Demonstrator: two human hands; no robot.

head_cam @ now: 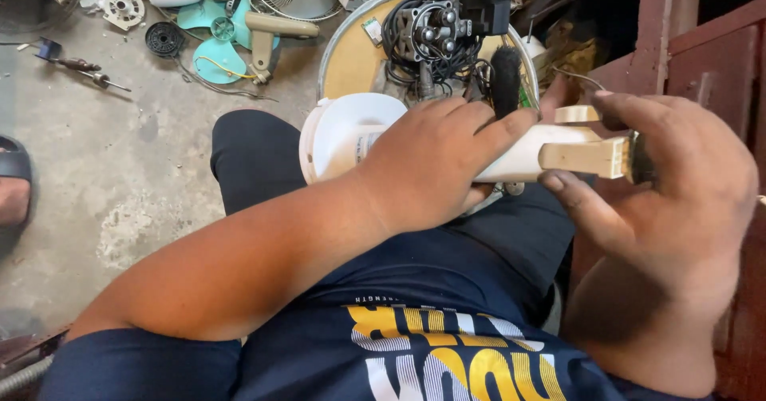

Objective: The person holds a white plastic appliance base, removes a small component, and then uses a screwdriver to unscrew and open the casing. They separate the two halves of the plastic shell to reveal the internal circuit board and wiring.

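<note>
fan housing (511, 158) lengthwise left-right, across lap

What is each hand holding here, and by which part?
The left hand wraps the white fan housing around its narrow neck; the right hand holds its forked end.

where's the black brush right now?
In the head view, the black brush stands upper centre-right, just above the left hand gripping the white fan housing, in front of the round tray holding a wired motor.
</note>
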